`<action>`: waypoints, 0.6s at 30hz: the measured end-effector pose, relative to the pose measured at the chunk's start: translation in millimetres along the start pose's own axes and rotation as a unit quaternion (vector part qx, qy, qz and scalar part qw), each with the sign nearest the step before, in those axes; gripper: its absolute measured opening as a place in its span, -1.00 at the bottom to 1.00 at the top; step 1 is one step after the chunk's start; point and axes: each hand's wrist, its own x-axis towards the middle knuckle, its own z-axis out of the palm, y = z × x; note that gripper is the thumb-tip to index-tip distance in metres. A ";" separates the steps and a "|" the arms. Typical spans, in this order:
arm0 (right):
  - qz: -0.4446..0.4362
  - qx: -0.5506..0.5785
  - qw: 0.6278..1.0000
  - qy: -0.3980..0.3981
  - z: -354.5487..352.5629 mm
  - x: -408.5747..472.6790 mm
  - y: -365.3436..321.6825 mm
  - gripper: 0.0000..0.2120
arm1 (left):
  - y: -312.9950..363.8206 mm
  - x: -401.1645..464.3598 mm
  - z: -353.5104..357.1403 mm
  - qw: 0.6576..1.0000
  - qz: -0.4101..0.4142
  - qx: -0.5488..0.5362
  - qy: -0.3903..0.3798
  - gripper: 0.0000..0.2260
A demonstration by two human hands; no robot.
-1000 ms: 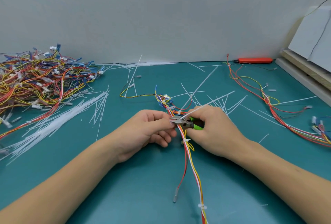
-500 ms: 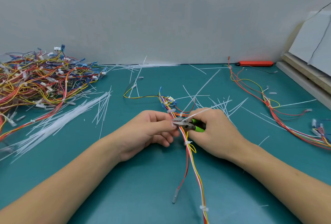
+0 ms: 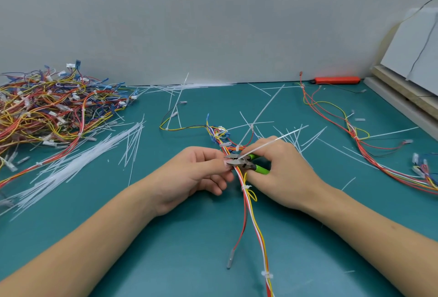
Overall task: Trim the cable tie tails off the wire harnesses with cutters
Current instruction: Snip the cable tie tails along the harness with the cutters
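We find both hands at the middle of the teal work mat (image 3: 189, 261), meeting over one wire harness (image 3: 254, 223) that runs from the mat's near edge up between them. The left hand (image 3: 193, 175) has its fingers curled, thumb and forefinger pinching the bundle just beside the cutter head. The right hand (image 3: 284, 173) grips the green-handled cutters (image 3: 246, 162), fingers wrapped round the handles; the blades sit at the bundle, against a white cable tie tail (image 3: 275, 141) that slants up and to the right over the knuckles. We cannot tell whether the blades are fully closed. A trimmed tie (image 3: 246, 187) sits lower on the same harness. A heap of harnesses (image 3: 47, 111) lies far left, loose white tie tails (image 3: 78, 161) beside it, another harness (image 3: 355, 140) to the right, and an orange tool (image 3: 337, 80) at the wall.
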 end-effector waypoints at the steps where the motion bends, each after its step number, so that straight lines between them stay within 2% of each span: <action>1: 0.002 -0.001 1.000 -0.002 0.2 0.0 0.3 -0.70 | 0.0 -0.1 0.0 1.000 0.000 0.000 0.000 -0.89; 6: 0.010 -0.008 1.000 -0.011 0.6 0.2 3.0 -0.71 | 0.9 0.1 0.8 1.000 0.002 -0.001 -0.001 -0.91; 9: 0.018 -0.012 1.000 -0.017 0.4 1.3 0.6 -0.87 | 1.1 -0.1 0.8 1.000 0.002 -0.001 -0.004 -0.91; 13: 0.049 -0.015 0.998 -0.026 2.0 -1.2 0.9 -0.86 | 1.4 -0.4 0.5 1.000 0.003 -0.003 -0.010 -0.91; 17: 0.075 -0.040 0.996 -0.027 4.5 -2.8 4.4 -0.61 | 2.0 -1.0 0.2 1.000 0.004 -0.005 -0.013 -0.88; 18: 0.075 -0.042 0.996 -0.027 4.6 -3.2 4.4 -0.60 | 1.9 -1.1 0.4 1.000 0.002 -0.006 -0.013 -0.88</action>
